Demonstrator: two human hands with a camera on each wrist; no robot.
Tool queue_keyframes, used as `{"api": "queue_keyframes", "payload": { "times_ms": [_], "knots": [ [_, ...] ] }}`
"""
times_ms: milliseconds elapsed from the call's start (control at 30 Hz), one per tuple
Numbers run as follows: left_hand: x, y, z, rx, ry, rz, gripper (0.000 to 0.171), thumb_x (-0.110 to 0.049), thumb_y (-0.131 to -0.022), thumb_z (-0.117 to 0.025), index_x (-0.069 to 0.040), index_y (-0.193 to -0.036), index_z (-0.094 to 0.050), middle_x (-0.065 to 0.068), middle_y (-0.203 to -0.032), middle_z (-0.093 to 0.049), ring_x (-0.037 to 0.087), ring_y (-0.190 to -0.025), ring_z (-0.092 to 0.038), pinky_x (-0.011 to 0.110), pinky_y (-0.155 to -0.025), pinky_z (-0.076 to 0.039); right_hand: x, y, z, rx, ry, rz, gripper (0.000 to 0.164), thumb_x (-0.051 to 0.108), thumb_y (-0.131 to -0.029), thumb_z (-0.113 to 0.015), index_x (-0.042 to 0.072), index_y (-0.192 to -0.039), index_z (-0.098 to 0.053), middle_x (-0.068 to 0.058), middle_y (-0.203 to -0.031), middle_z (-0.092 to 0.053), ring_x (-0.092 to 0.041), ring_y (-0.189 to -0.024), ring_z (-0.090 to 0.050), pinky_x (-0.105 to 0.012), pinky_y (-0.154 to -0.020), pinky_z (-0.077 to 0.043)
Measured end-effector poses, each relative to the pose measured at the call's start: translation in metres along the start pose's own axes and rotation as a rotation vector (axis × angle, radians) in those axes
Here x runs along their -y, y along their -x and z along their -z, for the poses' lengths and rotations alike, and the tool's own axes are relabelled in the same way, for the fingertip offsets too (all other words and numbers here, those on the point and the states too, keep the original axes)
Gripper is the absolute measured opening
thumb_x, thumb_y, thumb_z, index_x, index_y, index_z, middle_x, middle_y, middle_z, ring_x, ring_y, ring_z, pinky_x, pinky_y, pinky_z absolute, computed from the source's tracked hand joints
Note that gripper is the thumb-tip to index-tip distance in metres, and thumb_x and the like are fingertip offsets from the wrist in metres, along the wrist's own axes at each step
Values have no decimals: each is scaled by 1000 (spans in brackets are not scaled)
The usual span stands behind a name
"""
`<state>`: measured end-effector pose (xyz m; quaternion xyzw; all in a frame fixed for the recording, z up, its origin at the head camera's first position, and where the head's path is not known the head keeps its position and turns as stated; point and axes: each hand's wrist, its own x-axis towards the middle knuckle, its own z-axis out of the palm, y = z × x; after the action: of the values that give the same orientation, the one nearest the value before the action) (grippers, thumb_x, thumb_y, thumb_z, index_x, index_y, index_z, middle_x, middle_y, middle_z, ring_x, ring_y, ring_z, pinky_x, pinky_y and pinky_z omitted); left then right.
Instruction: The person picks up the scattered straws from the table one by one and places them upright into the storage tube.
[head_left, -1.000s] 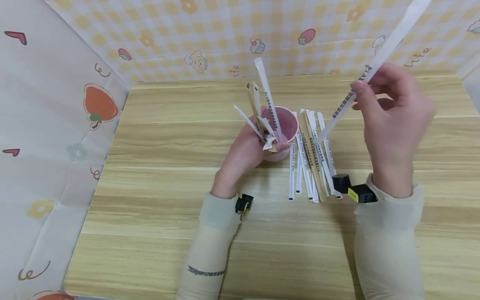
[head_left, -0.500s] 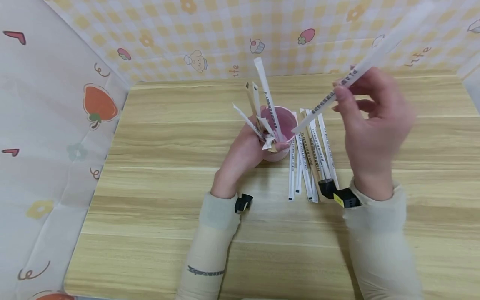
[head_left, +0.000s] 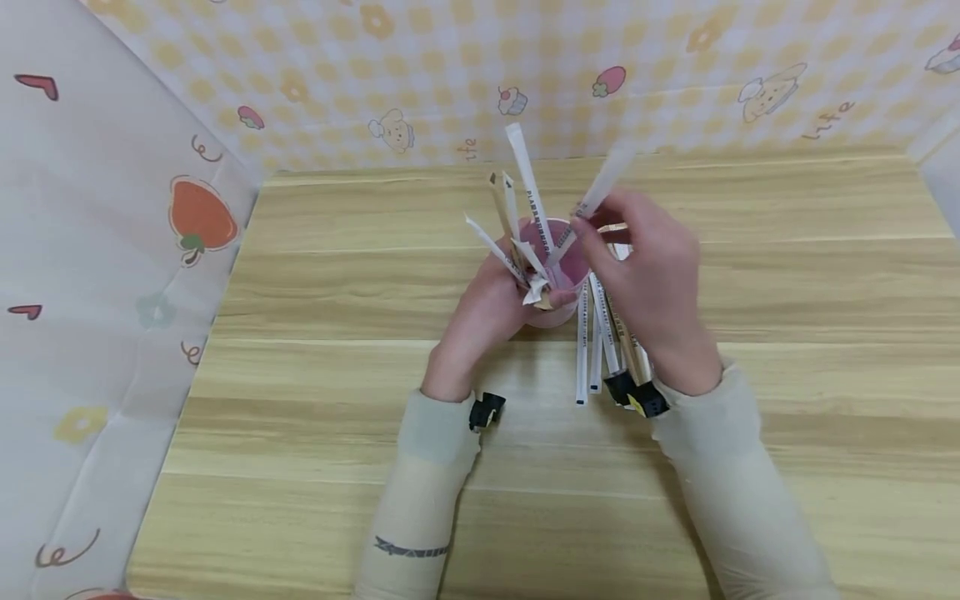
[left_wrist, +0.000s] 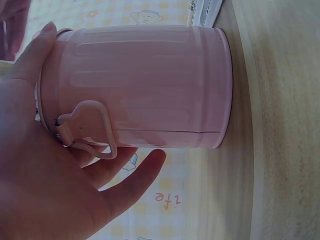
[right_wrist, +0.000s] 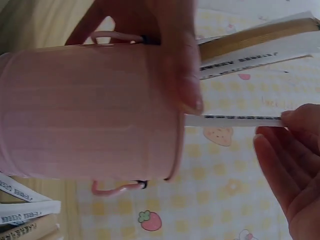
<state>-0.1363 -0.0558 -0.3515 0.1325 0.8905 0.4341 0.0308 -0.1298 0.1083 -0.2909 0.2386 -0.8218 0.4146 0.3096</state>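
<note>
A small pink metal pail (head_left: 553, 318) with side handles stands on the table. My left hand (head_left: 487, 304) grips it near the rim, the thumb on one side and the fingers behind, as the left wrist view shows the pail wall (left_wrist: 140, 75) close up. Several paper-wrapped straws (head_left: 528, 179), white and brown, lean in the pail towards its left side. My right hand (head_left: 648, 279) pinches one white wrapped straw (right_wrist: 235, 121) between thumb and fingertips. That straw slants down, its lower end inside the pail's mouth.
More wrapped straws (head_left: 582, 358) lie in a loose row on the wooden table (head_left: 300, 417) just right of the pail, partly under my right hand. A yellow checked cloth (head_left: 442, 50) hangs behind the table. A white printed cloth (head_left: 90, 292) hangs at the left.
My right hand has moved left and down from above the loose straws to the pail, bringing the straw's lower end into its mouth. My left hand and the pail stay in place.
</note>
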Motion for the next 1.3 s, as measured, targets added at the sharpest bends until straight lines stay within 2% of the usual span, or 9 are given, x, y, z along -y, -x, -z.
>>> {"api": "queue_keyframes", "payload": {
  "times_ms": [67, 233, 433, 500, 800, 933, 1067, 1167, 1300],
  "knots": [
    [1, -1, 0, 3, 8, -7, 54, -27, -83, -63, -22, -131, -38, -1, -122, -46, 8, -106, -47, 26, -90, -39, -1, 1, -4, 58, 12, -19, 19, 15, -82, -64, 1, -94, -62, -4, -88, -65, -13, -79, -62, -27, -67, -51],
    [0, -2, 0, 12, 14, 8, 55, -32, -80, -66, -23, -128, -41, -1, -121, -46, 7, -104, -47, 25, -88, -40, -5, 4, -13, 158, 52, -50, 15, 15, -83, -63, 2, -92, -61, -5, -86, -65, -14, -75, -62, -30, -67, -52],
    [0, -2, 1, -3, -35, 19, 53, -18, -85, -60, -20, -133, -37, 0, -125, -46, 10, -112, -45, 25, -93, -37, -8, 6, -18, 192, 88, -69, 15, 16, -85, -60, 3, -92, -62, -6, -84, -66, -15, -74, -63, -32, -66, -51],
    [0, -2, 1, -3, -37, 25, 52, -18, -86, -59, -19, -133, -37, 0, -125, -46, 10, -112, -45, 24, -92, -37, -10, 7, -20, 205, 96, -80, 15, 15, -85, -59, 3, -92, -62, -6, -83, -66, -15, -73, -63, -31, -65, -51],
    [0, -2, 1, -18, -12, -30, 42, -17, -88, -56, -15, -128, -42, 0, -115, -50, 8, -103, -48, 20, -87, -39, -15, 9, -25, 294, 165, -111, 22, 23, -87, -58, 4, -96, -61, -7, -82, -66, -15, -69, -60, -30, -60, -48],
    [0, -1, 2, -20, -41, -40, 42, -13, -92, -48, -13, -132, -38, 2, -118, -49, 9, -105, -47, 21, -90, -37, -16, 10, -25, 348, 173, -75, 21, 23, -86, -59, 6, -97, -63, -6, -84, -66, -15, -69, -60, -30, -59, -47],
    [0, -1, 2, -3, -82, -48, 43, -11, -91, -47, -12, -133, -37, 3, -121, -47, 9, -106, -46, 21, -90, -37, -18, 10, -24, 430, 176, 3, 16, 18, -86, -60, 8, -96, -65, -4, -83, -66, -17, -65, -59, -32, -58, -46],
    [-1, -1, 2, 0, -75, -32, 37, -8, -90, -49, -12, -126, -43, 1, -118, -49, 8, -104, -46, 20, -88, -38, -19, 10, -22, 491, 175, 46, 14, 12, -84, -59, 8, -95, -66, -3, -78, -65, -17, -60, -53, -32, -56, -44],
    [-1, -2, 1, -13, -51, -18, 37, -8, -88, -51, -16, -124, -44, -2, -116, -50, 6, -105, -47, 20, -89, -38, -20, 8, -16, 560, 167, 62, 21, 5, -82, -56, 8, -101, -65, -3, -81, -64, -17, -60, -49, -30, -56, -41]
  ]
}}
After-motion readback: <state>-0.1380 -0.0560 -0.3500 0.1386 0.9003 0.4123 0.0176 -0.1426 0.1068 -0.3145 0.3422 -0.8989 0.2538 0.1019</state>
